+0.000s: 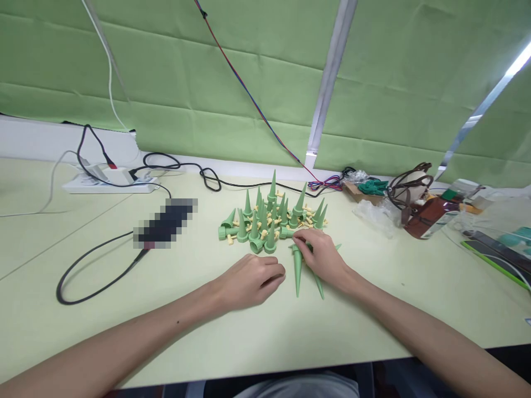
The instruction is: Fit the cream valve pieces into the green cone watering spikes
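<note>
- Head view, nearest: the left hand [251,280] is low over the desk [249,342], its fingers curled towards the thumb; their undersides are hidden, so I cannot tell if it holds anything.
- Just right, loose spikes [297,273] lie with tips pointing near; others there are partly covered by the right hand [321,254].
- That hand bends over their wide ends, thumb and fingers close together; whether it grips one, I cannot tell.
- Step in hand, I judge: handling single spikes beside the pile [270,241]; picking up or laying down is unclear. The next move calls for a careful pinch, sparing the upright spikes.
- Farther, the pile overlaps itself, hiding many yellow pegs [231,240].
- Far left, a device [166,224] is pixelated.
</note>
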{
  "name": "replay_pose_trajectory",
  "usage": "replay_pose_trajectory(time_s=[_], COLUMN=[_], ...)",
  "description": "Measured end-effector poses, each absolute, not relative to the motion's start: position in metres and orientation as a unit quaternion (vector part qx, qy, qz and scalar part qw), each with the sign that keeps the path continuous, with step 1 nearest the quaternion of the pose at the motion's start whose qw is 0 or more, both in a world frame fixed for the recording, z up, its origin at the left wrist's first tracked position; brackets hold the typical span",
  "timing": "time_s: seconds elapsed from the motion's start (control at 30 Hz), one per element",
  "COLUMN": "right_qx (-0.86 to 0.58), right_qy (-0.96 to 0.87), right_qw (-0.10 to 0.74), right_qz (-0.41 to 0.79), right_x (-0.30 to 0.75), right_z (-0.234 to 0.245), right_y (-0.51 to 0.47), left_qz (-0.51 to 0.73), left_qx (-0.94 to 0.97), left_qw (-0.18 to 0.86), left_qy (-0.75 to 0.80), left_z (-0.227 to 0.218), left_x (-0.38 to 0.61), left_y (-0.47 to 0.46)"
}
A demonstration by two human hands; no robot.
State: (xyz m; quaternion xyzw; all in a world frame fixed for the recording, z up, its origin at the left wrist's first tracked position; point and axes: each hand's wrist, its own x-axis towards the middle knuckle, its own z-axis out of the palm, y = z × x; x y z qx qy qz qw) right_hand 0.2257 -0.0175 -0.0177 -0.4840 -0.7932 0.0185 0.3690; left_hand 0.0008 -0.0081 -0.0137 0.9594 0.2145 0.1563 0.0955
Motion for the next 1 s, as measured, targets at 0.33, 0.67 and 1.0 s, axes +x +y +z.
replay_pose_trajectory(time_s=[0.33, 0.67, 1.0], right_qx=[-0.455, -0.429, -0.420], right_qy=[-0.770, -0.794, -0.812], right_qw=[0.447, 0.426, 0.400], right_qz=[0.022, 0.057, 0.057], right_x=[0.216, 0.209, 0.212], right_z=[-0.008, -0.009, -0.014], right_y=[-0.031, -0.036, -0.033], left_qz=[0.196, 0.212, 0.272], left_qx=[0.955, 0.964, 0.944], left_qw=[0.066, -0.022, 0.060], left_qy=[0.211, 0.158, 0.177], left_z=[-0.012, -0.011, -0.013], left_x=[0.001, 0.001, 0.001], left_y=[-0.012, -0.012, -0.015])
